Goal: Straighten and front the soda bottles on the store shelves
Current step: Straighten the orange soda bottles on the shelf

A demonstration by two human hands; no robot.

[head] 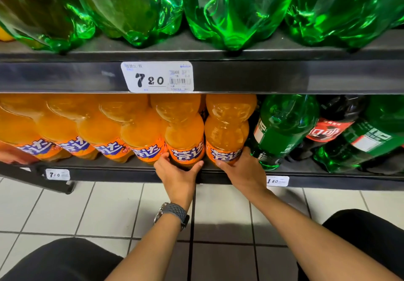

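Dark trouser knees (65,259) frame the bottom of the view above a pale tile floor (65,210). Both bare forearms reach forward, the left wearing a wristwatch (172,214). The left hand (177,173) curls thumb and fingers round the base of an orange soda bottle (183,136) at the front edge of the lower shelf (131,174). The right hand (244,171) grips the base of the end orange bottle (227,127) just beside it. Both bottles stand upright with their blue labels facing out. More orange bottles (87,127) line the shelf to the left; a green bottle (282,132) and a cola bottle (332,127) sit to the right. A price tag (157,77) hangs on the upper shelf edge, under large green bottles (236,7).
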